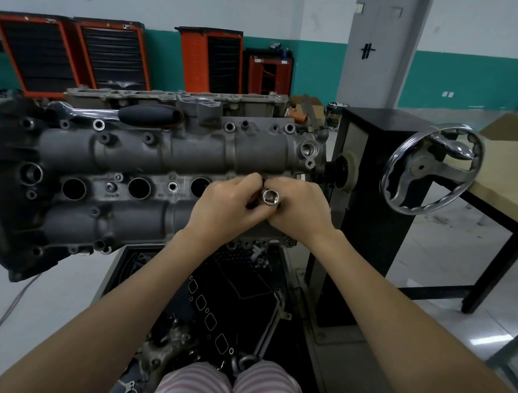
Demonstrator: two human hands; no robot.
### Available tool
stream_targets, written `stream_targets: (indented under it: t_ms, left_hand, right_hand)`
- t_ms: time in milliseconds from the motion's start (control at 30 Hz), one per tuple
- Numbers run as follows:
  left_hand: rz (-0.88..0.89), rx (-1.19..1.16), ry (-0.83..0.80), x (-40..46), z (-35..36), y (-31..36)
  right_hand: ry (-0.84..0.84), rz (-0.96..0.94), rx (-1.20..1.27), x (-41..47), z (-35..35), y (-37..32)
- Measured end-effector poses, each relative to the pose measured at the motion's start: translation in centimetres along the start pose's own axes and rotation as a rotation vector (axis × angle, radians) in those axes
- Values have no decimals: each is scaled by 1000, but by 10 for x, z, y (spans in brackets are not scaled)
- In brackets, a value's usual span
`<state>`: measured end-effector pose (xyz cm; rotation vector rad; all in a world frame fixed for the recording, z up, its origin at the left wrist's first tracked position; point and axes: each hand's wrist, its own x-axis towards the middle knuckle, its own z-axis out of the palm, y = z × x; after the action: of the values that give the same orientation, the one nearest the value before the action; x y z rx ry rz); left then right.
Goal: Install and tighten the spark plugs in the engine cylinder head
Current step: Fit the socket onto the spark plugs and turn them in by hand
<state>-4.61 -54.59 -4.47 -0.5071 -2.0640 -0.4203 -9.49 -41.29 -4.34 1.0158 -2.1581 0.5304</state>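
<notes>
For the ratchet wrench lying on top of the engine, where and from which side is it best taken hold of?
Take the ratchet wrench by its black handle, coming from above. It lies roughly level along the engine's far upper edge, handle end toward the middle and bare on top. That end is thick and rounded, likely easier to hold than the thin chrome shank.

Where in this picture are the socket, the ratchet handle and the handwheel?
socket (270, 196): head view, on its open chrome end between the hands.
ratchet handle (150, 115): head view, middle of the black grip lying on the engine.
handwheel (394, 197): head view, lower left of its chrome rim.
</notes>
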Motion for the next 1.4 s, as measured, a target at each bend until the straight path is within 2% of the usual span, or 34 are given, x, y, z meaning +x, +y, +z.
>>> stream_targets:
  t_ms: [133,267,567,800,1100,1267,1400]
  left_hand:
    - [56,26,29,-1,0,0]
    - [-2,-79,-24,-2,-4,3]
    - [42,43,31,-1,2,-3]
    - [-13,-42,6,-2,-1,2]
    - [36,54,38,-1,3,-4]
    - [-13,-71,2,-2,-3,2]
    - [-12,-45,-9,-1,-2,4]
  right_hand:
    - [2,2,-4,1,1,0]
    - [17,26,-32,2,2,0]
    - [25,3,5,0,2,0]
    - [-29,18,-41,2,1,1]
    - [7,21,33,1,0,1]
    - [-23,36,-24,2,1,1]
    - [-21,-5,-1,2,0,2]
